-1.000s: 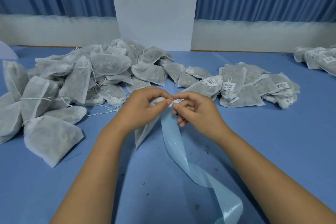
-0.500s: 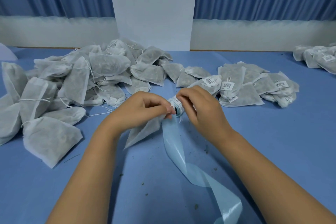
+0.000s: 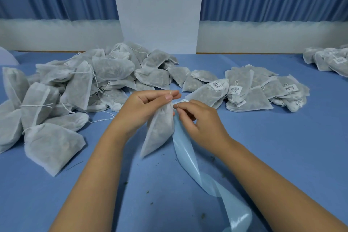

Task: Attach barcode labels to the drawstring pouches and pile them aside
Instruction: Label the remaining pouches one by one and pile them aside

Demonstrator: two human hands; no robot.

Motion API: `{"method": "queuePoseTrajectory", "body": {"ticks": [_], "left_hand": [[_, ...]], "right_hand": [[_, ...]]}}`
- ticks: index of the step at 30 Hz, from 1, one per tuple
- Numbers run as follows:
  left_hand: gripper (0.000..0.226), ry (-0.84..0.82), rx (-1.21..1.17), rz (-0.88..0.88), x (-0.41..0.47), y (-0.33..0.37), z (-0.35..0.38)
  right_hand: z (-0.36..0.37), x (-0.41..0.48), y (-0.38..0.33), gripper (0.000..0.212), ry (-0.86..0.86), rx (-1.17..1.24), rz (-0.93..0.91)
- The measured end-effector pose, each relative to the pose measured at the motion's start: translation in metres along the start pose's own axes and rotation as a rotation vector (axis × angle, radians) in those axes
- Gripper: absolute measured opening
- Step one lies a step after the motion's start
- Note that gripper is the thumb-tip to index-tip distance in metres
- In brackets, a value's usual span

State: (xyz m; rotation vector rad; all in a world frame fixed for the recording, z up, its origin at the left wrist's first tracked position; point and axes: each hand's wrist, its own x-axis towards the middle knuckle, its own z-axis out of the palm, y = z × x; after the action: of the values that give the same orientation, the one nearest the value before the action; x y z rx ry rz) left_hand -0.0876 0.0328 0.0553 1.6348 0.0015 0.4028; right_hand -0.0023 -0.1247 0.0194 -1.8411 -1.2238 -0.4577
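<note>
My left hand (image 3: 145, 109) grips the gathered neck of a white drawstring pouch (image 3: 159, 132) that hangs down toward the table; its drawstring loops over the index finger. My right hand (image 3: 199, 120) sits just right of the neck, fingers curled, pinching a bit of drawstring. A pale blue label backing strip (image 3: 190, 158) runs from under my right hand toward the near edge and curls there. Unlabelled pouches (image 3: 79, 88) are heaped at the left. Pouches bearing barcode labels (image 3: 250, 92) lie in a pile at the right.
The blue table cover (image 3: 282, 147) is strewn with small dark crumbs near the front. More labelled pouches (image 3: 331, 60) sit at the far right edge. A white panel (image 3: 158, 15) and blue curtains stand behind the table.
The label roll seen between my hands has gone from sight. My left hand lifted the pouch so it hangs more upright, and my right hand dropped lower beside its neck.
</note>
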Motion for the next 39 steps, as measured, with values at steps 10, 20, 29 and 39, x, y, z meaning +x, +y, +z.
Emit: {"method": "queuePoseTrajectory", "body": {"ticks": [10,20,29,39], "left_hand": [[0.034,-0.145,0.413,-0.075,-0.004,0.007,0.003],[0.024,-0.125,0.210,-0.176,-0.001,0.005,0.006],[0.024,-0.088,0.203,-0.166,0.001,0.004,0.004],[0.025,-0.105,0.198,-0.166,0.000,0.007,0.006]], "right_hand": [[-0.012,0.006,0.008,0.012,0.316,-0.209,-0.181],[-0.008,0.007,0.007,0.021,-0.006,0.221,0.264],[-0.013,0.010,0.000,0.010,-0.099,0.426,0.352],[-0.014,0.009,0.000,0.016,-0.111,0.471,0.346]]}}
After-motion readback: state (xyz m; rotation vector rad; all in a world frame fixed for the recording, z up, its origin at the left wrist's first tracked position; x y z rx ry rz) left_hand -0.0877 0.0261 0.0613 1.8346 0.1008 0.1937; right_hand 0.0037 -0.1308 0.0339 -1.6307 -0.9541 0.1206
